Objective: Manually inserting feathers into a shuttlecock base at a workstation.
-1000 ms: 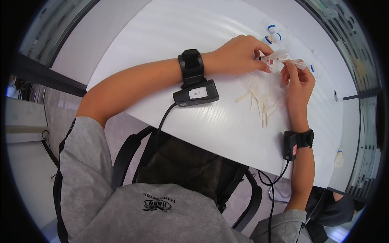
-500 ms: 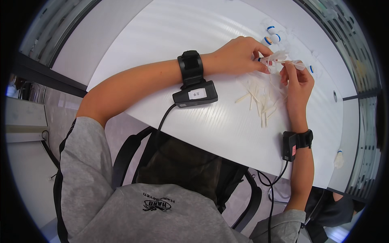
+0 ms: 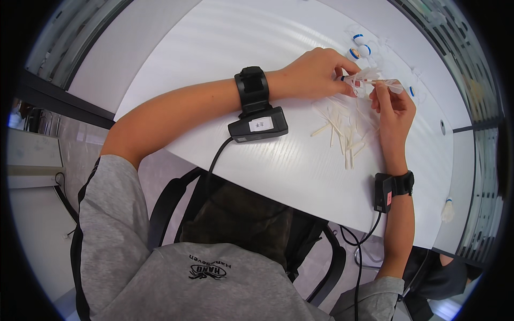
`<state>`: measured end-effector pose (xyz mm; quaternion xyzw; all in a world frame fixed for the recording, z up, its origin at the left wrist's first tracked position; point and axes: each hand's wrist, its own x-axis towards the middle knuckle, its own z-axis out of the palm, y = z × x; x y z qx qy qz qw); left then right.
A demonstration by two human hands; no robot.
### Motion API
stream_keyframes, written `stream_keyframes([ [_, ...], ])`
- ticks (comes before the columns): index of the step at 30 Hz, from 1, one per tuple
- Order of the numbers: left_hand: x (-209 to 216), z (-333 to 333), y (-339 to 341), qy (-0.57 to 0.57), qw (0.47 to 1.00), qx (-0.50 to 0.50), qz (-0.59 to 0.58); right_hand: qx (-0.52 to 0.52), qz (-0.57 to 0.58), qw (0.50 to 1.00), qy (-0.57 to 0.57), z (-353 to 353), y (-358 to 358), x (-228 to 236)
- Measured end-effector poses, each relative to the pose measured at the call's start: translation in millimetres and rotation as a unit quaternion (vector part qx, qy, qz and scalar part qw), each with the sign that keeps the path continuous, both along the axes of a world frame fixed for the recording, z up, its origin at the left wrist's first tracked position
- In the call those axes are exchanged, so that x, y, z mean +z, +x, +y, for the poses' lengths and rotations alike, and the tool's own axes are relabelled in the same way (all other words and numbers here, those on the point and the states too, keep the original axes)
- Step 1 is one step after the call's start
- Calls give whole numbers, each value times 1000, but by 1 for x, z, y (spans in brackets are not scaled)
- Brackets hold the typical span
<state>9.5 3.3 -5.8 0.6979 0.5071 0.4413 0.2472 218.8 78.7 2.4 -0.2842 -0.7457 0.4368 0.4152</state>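
Note:
At the far right part of the table, my left hand [image 3: 324, 72] closes its fingertips on the blue-banded cork end of a shuttlecock [image 3: 365, 76]. Its white feathers point right, toward my other hand. My right hand [image 3: 395, 104] pinches a slim white feather [image 3: 394, 85] by thumb and forefinger, its pale shaft reaching in among the shuttlecock's feathers. Whether the shaft touches the cork is hidden. Just below both hands lies a loose spread of pale feathers with cream shafts [image 3: 346, 136].
The white table [image 3: 235, 160] has a curved far edge. Several shuttlecocks [image 3: 364, 50] lie beyond my hands, and one more [image 3: 448, 210] is near the right edge. A round cable hole [image 3: 443, 127] is at the right. Cables hang from both wrist devices [image 3: 259, 124]. Someone's dark clothing [image 3: 436, 275] shows lower right.
My right hand has shifted very slightly, still pinching the feather. The left hand and the shuttlecock stay in place.

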Motion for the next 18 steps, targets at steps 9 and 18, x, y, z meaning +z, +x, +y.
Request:
stream_keyframes([
  [9,0,-1,1,-7,1000,1,-12,14,-20,1000,14,-2,1,1],
  [18,1,-2,0,0,1000,-2,-5,55,-21,998,22,-2,-1,-1],
])
